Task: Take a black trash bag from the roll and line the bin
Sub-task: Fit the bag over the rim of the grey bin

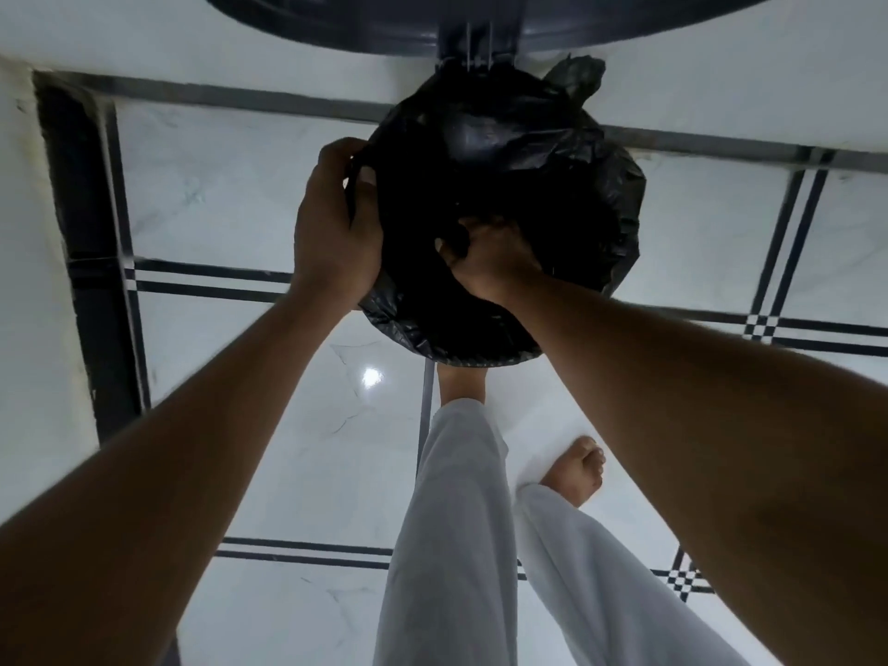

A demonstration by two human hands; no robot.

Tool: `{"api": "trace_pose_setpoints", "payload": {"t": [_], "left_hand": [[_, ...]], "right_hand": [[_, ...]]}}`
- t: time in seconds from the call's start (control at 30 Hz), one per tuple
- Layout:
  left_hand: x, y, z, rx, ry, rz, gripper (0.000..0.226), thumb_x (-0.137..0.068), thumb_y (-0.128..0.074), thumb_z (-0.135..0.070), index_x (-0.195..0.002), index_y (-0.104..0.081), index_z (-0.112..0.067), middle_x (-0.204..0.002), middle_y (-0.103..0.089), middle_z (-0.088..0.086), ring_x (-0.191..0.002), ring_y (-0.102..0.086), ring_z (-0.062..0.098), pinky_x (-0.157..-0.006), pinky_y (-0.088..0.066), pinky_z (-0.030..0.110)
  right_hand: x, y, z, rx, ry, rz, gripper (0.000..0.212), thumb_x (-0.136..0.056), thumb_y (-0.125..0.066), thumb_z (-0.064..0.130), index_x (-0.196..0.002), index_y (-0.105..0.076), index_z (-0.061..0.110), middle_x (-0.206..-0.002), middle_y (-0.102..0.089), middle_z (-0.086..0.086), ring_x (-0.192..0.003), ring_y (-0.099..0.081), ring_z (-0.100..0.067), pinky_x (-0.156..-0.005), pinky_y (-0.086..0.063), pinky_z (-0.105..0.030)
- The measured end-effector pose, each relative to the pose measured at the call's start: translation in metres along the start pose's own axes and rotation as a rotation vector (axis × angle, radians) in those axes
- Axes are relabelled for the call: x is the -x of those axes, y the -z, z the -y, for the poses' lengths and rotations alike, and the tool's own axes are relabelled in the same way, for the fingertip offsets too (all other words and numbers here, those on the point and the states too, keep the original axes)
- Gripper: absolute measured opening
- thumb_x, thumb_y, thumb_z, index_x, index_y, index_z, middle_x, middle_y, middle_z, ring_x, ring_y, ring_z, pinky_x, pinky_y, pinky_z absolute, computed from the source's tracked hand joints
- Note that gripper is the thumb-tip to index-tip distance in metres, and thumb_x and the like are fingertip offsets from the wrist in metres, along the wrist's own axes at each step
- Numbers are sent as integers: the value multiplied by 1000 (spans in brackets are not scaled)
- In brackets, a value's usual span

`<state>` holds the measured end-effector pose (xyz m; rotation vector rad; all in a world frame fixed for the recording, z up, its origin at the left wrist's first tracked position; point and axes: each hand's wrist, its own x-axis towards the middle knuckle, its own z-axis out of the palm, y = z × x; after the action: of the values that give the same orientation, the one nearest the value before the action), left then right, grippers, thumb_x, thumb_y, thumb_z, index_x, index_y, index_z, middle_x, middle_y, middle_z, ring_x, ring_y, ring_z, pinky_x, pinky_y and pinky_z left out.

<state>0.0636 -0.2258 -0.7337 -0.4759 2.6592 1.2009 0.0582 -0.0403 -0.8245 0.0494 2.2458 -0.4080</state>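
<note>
Black trash bag (509,151) over bin (no readable writing), left hand (331,223) gripping its edge, right hand (490,257) clutching plastic inside

bag: black trash bag (519,151) is draped over the round bin, crinkled plastic covering the whole opening, so the bin itself is pretty much hidden under it

left hand (336,223): at the left edge of the bag, fingers curled round the plastic there

right hand (490,262): lower in the middle, fingers bunched into the bag, a clump of plastic in its grip

lid (480,21): dark, flipped up at the far side, hinge just above the bag

floor (288,473): glossy white tiles with black stripe borders

person: light trousers (451,521), bare feet, one foot (576,468) just right of the bin
</note>
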Motion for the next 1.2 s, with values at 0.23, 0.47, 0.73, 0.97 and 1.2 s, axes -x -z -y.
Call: {"api": "trace_pose_setpoints", "payload": {"t": [0.23, 0.47, 0.73, 0.97, 1.2], "left_hand": [[2, -4, 19, -2, -35, 48, 36, -116, -42, -30, -144, -56, -11, -131, -68, -3, -109, -57, 5, -83, -35, -2], [1, 1, 14, 16, -10, 79, 37, -116, -41, -32, -143, -58, -12, -129, -68, -2, -114, -61, 13, -85, -37, 6], [-3, -1, 17, 0, -7, 76, 37, -116, -42, -34, -142, -59, -14, -123, -65, -12, -108, -59, 6, -83, -37, 4], [-5, -2, 23, -16, -31, 65, 36, -117, -43, -35, -143, -58, -16, -121, -63, -16, -105, -59, 4, -80, -36, 1], [-4, 6, 15, 3, -11, 112, 37, -116, -42, -36, -142, -58, -14, -125, -67, -10, -110, -60, 10, -84, -42, 11]], "right_hand": [[-4, -1, 1, 63, -80, 265, 127, -69, -27, 94, -180, -11, 34, -188, 9, -17, -172, 10, -47, -138, -2, -64], [56, 12, 28, 30, 13, -384, 32, -97, -71, 27, -127, -78, 17, -147, -54, -18, -134, -51, -45, -110, -48, -53], [9, 11, 19, -159, -25, 80, 52, -106, -70, 41, -154, -68, 20, -153, -69, -16, -145, -62, -35, -120, -48, -35], [-48, -32, -3, 9, -77, 376, 159, -36, -6, 126, -176, -2, 52, -190, 3, -5, -172, -2, -47, -135, -10, -71], [7, -2, 18, -60, -46, -113, 82, -95, -43, 71, -158, -58, 22, -158, -61, -18, -152, -49, -45, -126, -41, -53]]}}
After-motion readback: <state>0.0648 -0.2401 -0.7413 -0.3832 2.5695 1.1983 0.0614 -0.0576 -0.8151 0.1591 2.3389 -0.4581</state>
